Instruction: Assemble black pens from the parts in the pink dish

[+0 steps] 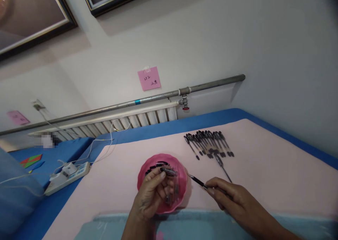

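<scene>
My left hand (154, 192) hovers over a pink bowl (148, 169) and pinches a small clear pen cap (169, 171) between thumb and fingers. The bowl holds several more dark and clear pen parts. My right hand (232, 197) is closed on a pen (198, 181) whose thin tip points left toward the bowl and the cap. A row of several assembled black pens (208, 145) lies on the pink table cover (264, 169) beyond my right hand. One more pen (223, 167) lies just below that row.
A white power strip (67, 176) with cables sits on the blue surface (52, 204) at left. Behind the table run a white radiator (118, 122) and a grey pipe (158, 98) along the wall. A pale blue sheet (185, 222) covers the near edge.
</scene>
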A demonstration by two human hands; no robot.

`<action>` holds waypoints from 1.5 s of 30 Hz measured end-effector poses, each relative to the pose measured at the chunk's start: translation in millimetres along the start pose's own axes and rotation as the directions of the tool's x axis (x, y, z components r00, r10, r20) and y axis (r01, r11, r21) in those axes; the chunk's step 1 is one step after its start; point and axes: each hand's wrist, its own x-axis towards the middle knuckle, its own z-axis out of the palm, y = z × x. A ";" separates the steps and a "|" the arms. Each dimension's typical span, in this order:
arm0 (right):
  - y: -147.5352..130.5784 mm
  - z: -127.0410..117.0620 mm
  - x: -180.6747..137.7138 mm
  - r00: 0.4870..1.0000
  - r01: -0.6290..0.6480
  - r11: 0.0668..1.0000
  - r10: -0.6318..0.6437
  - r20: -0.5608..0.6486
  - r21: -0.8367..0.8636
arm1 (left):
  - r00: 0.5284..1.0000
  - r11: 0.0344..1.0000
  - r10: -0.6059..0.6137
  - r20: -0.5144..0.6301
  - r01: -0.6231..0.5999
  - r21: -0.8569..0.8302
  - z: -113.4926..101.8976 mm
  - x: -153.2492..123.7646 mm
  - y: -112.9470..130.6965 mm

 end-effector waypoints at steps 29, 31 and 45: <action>18.9 18.3 -2.6 0.988 0.152 0.983 -0.153 -0.002 -0.101 | 0.993 0.959 -0.092 0.068 0.070 0.273 16.1 0.3 -33.3; 15.2 21.6 -3.8 0.983 0.182 0.979 -0.184 -0.007 -0.096 | 0.993 0.953 -0.089 0.080 0.062 0.297 18.0 0.2 -35.2; 49.9 -61.8 12.3 0.887 -0.352 0.737 0.066 -0.457 -0.577 | 0.966 0.988 -0.013 -0.259 0.051 0.143 -2.9 9.3 -14.6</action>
